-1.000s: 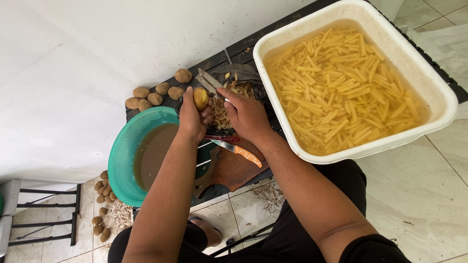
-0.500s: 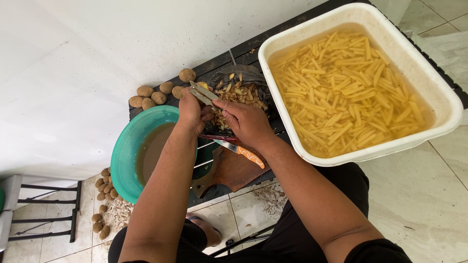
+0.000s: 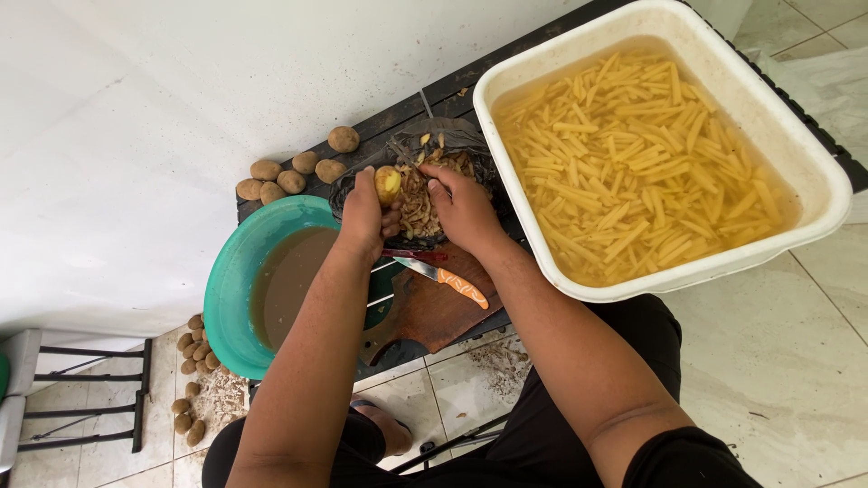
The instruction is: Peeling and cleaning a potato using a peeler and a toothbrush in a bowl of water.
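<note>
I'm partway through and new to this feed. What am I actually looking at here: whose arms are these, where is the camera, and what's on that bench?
This is one camera worn on a person's head, looking down at their own bare arms. The left hand holds a partly peeled potato. The right hand is beside it over a dark bag of peelings; any peeler in it is hidden. On the dark slatted bench: a white tub of cut potato sticks in water, a teal basin of murky water, unpeeled potatoes, and an orange-handled knife on a wooden board.
</note>
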